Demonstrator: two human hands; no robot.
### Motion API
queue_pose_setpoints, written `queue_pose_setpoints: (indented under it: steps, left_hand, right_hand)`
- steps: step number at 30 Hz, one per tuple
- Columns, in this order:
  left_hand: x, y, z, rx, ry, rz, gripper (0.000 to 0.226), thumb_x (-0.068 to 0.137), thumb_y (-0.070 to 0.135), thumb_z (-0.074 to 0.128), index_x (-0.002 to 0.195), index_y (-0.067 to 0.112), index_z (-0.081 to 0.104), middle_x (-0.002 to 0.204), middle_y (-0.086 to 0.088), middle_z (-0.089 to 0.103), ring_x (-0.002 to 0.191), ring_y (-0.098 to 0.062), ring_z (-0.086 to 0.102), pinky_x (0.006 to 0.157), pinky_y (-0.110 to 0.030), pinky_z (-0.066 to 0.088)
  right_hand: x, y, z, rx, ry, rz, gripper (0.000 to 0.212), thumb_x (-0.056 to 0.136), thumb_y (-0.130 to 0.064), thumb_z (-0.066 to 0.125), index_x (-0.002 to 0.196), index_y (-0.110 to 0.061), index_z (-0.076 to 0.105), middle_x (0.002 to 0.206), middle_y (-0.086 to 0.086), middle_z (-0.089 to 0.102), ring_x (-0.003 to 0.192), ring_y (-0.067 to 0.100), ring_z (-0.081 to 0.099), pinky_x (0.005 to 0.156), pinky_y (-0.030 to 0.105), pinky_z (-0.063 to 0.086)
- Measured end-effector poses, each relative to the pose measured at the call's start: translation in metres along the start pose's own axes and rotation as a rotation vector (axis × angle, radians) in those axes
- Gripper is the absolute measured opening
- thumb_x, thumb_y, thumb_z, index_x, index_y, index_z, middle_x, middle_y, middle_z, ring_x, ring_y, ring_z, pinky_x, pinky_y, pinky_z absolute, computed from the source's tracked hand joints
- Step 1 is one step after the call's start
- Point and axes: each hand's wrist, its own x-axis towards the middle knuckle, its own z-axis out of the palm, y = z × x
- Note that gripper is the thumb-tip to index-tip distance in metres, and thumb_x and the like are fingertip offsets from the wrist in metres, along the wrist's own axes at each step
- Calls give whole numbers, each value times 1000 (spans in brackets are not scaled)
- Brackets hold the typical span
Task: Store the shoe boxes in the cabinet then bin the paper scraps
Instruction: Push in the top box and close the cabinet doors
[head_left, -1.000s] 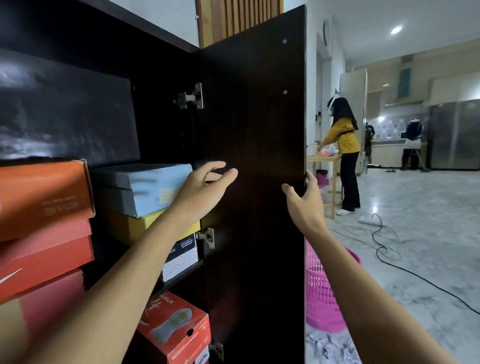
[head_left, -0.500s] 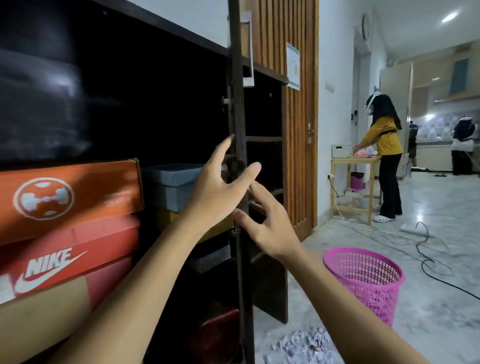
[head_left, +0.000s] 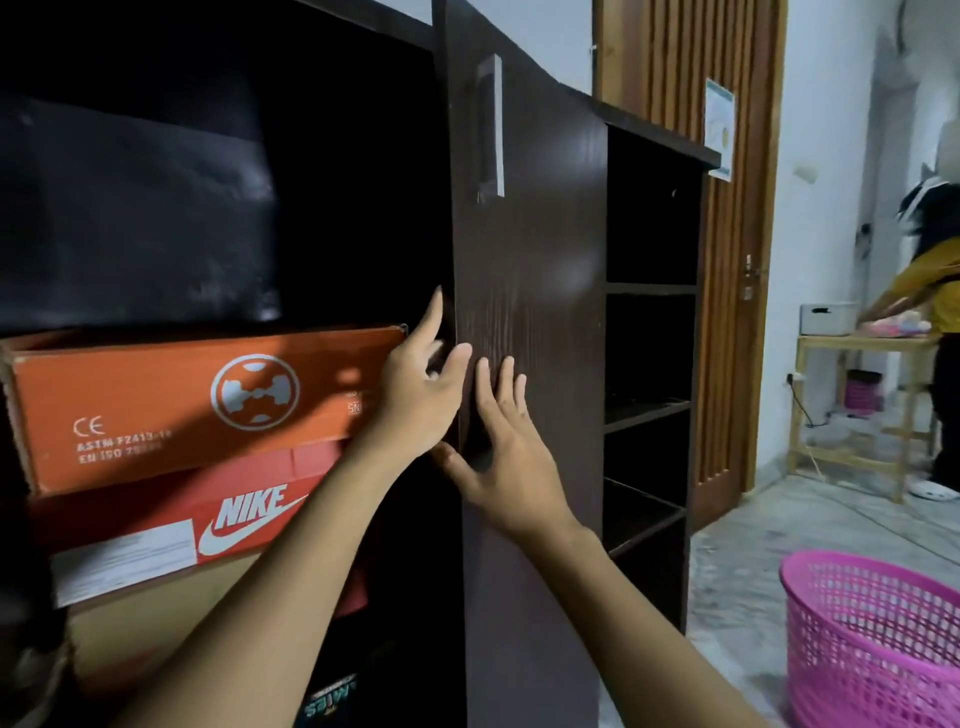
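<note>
Two hands spread, holding nothing: left hand (head_left: 415, 400) at upright free edge of door (head_left: 530, 260), right hand (head_left: 506, 457) flat on its face. Boxes (head_left: 182, 405) shelved left; bin (head_left: 872, 639) right, nearer right hand.

The dark cabinet (head_left: 540, 234) carries in its open left compartment a stack with an orange shoe box (head_left: 182, 405) on a red Nike box (head_left: 249, 514) on a tan box (head_left: 130, 639), while the pale floor (head_left: 737, 597) beside it bears a pink basket (head_left: 872, 639).
</note>
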Motion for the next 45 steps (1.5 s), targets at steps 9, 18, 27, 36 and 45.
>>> queue_pose_setpoints:
  steps: [9, 18, 27, 36, 45]
  left_hand:
    - [40, -60, -24, 134, 63, -42, 58, 98, 7, 50, 151, 21, 30, 136, -1, 56, 117, -13, 58, 104, -20, 40]
    - [44, -82, -23, 138, 120, 51, 53, 98, 9, 53, 148, 19, 37, 137, -13, 58, 124, -21, 51, 103, -25, 38]
    - [42, -71, -17, 183, 184, 6, 53, 98, 7, 52, 147, 16, 38, 88, 14, 61, 52, 5, 45, 62, -3, 33]
    - [-20, -23, -42, 334, 179, -312, 29, 95, 19, 57, 122, 20, 67, 81, 2, 64, 81, -22, 65, 73, -38, 53]
    - [-106, 115, -88, 848, 424, -91, 16, 93, 22, 61, 101, 20, 75, 88, 7, 71, 76, -5, 64, 75, -25, 52]
  right_hand:
    - [40, -5, 53, -126, -86, 95, 93, 92, -50, 59, 155, -38, -9, 164, -4, -20, 150, 20, -20, 117, 50, 30]
    - [42, 7, 67, -133, -29, 52, 95, 91, -52, 59, 155, -37, -9, 163, -4, -22, 149, 20, -22, 119, 50, 21]
    - [44, 10, 67, -58, -64, 60, 96, 91, -48, 63, 155, -38, -8, 162, -5, -25, 149, 22, -24, 118, 57, 17]
    - [40, 0, 49, 62, -174, 91, 94, 90, -32, 68, 157, -32, 2, 163, 0, -22, 150, 29, -19, 116, 64, 20]
    - [20, -92, 27, 669, -356, -91, 46, 89, -32, 67, 134, -25, 58, 137, -2, 57, 126, 16, 54, 106, 31, 42]
